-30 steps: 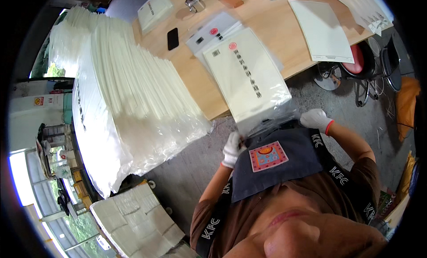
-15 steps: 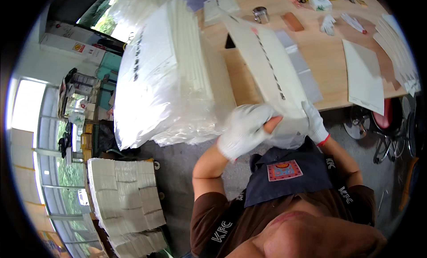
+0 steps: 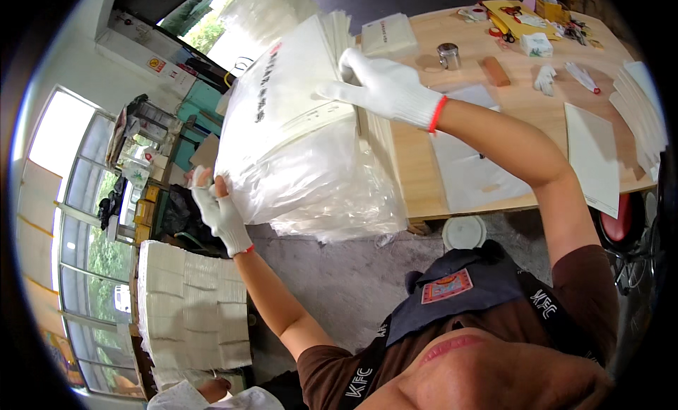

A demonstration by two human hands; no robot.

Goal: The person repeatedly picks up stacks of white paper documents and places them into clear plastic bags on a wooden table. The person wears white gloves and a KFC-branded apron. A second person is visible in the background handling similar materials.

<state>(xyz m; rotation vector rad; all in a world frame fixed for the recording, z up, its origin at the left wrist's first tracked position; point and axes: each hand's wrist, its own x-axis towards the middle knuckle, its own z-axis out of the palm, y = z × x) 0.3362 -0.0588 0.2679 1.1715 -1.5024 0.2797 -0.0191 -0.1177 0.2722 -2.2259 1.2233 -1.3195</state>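
A tall stack of white printed bags in clear plastic (image 3: 304,191) stands at the table's left side, with a white bag (image 3: 289,78) lying on top. At the stack's near left corner is my left hand (image 3: 224,216), in a white glove with bare fingertips; its thumb and fingers are apart beside the edge. My right hand (image 3: 392,88), also gloved, reaches across to the stack's right edge. Its thumb lies over the top bag and its fingers are spread away from the thumb. A flat translucent sheet (image 3: 470,170) rests on the table below my right forearm.
Farther back on the wooden table (image 3: 417,149) are a smaller white stack (image 3: 388,36), a metal canister (image 3: 448,55) and a brown block (image 3: 495,71). White sheets (image 3: 592,152) lie at right. A pale stack (image 3: 191,304) stands lower left, near another person's hand (image 3: 214,389).
The white bag that both hands held at the table's front edge is now on the stack. Both hands have moved up and left, apart from each other. Another person has appeared at the bottom.
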